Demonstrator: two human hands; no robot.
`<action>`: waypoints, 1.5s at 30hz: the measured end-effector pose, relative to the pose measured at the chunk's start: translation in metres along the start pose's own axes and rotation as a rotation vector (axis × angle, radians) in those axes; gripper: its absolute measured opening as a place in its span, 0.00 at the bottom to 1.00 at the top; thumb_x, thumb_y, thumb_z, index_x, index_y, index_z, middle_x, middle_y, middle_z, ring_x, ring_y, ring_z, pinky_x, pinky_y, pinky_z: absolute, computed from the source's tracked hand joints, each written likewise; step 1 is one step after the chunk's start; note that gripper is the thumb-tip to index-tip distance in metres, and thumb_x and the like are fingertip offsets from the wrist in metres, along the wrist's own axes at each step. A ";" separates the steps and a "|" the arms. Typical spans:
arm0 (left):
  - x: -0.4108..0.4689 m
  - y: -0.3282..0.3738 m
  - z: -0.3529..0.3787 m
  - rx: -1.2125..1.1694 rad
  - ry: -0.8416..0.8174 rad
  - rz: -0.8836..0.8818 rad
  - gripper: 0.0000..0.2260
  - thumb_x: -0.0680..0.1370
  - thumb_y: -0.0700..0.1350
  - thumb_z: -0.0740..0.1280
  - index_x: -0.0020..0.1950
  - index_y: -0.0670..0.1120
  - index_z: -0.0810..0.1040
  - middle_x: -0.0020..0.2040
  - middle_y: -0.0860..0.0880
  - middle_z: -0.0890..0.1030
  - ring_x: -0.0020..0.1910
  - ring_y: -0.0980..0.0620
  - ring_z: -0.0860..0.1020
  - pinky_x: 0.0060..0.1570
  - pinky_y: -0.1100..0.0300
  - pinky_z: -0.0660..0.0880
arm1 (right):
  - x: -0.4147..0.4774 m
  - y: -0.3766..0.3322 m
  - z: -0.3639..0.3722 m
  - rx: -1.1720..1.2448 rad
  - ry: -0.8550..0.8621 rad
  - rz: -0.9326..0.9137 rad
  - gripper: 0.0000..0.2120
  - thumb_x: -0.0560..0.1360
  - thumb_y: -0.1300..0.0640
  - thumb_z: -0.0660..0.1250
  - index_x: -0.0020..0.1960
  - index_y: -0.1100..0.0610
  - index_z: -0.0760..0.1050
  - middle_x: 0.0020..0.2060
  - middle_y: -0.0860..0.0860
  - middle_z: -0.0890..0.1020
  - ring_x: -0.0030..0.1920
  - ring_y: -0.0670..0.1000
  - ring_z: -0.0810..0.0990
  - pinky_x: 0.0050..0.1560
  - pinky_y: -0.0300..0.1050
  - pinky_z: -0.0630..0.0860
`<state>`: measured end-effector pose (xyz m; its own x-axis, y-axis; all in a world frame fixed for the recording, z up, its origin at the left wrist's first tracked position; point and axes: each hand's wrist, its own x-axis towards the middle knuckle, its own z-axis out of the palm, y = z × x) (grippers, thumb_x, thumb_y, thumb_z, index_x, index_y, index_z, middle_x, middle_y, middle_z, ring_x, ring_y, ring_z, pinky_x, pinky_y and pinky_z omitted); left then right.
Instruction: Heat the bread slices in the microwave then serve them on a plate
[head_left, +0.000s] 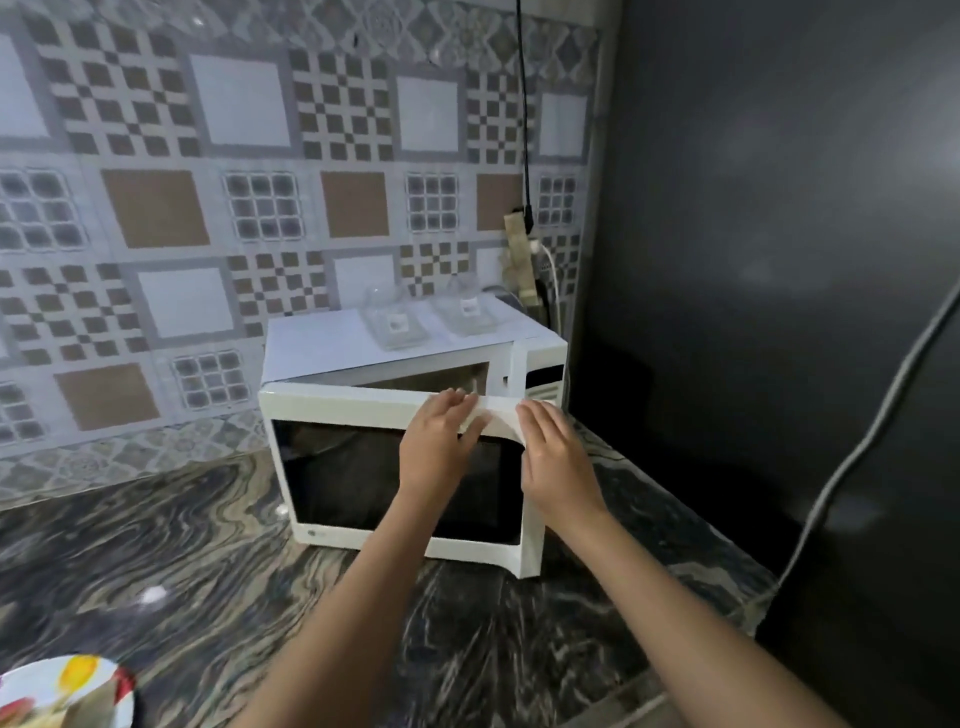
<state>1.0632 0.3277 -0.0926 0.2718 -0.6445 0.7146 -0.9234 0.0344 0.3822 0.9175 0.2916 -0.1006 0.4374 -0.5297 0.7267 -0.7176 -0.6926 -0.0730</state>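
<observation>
A white microwave (540, 358) stands on the dark marbled counter (182, 561) against the tiled wall. Its door (353, 483) with a dark window is swung partly open, hinged at the left. My left hand (441, 441) lies on the door's top edge with fingers hooked over it. My right hand (556, 457) rests with straight fingers against the door's upper right corner. A plate (67, 691) with a colourful pattern shows at the bottom left corner. No bread slices are visible; the cavity's inside is mostly hidden behind the door.
Two clear glass containers (397, 319) sit on top of the microwave. A dark refrigerator (779, 260) stands right beside it. A power strip (522, 254) and cables hang on the wall behind. A grey cord (852, 457) runs down the fridge.
</observation>
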 end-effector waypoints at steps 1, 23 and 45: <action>0.008 -0.002 0.011 0.032 0.035 0.010 0.15 0.76 0.50 0.67 0.59 0.45 0.80 0.57 0.46 0.81 0.57 0.48 0.78 0.55 0.56 0.74 | 0.010 0.009 0.011 0.000 0.009 -0.001 0.21 0.71 0.63 0.53 0.60 0.67 0.75 0.57 0.59 0.81 0.59 0.58 0.79 0.65 0.50 0.67; 0.063 -0.039 0.114 0.545 0.153 -0.079 0.21 0.79 0.48 0.53 0.70 0.42 0.67 0.68 0.43 0.73 0.71 0.48 0.61 0.73 0.56 0.48 | 0.114 0.110 0.133 0.533 0.073 -0.393 0.20 0.75 0.65 0.55 0.66 0.65 0.71 0.62 0.58 0.76 0.65 0.53 0.70 0.73 0.44 0.59; 0.020 0.029 0.210 -0.203 0.135 -0.656 0.13 0.82 0.47 0.53 0.37 0.48 0.62 0.33 0.50 0.68 0.32 0.56 0.67 0.34 0.56 0.63 | 0.162 0.157 0.128 0.201 -0.255 -0.459 0.51 0.68 0.25 0.34 0.70 0.63 0.66 0.69 0.57 0.70 0.69 0.56 0.68 0.69 0.51 0.64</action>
<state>0.9847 0.1552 -0.1908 0.7991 -0.4813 0.3603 -0.4919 -0.1789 0.8521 0.9449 0.0338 -0.0814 0.8153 -0.2363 0.5286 -0.3161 -0.9465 0.0645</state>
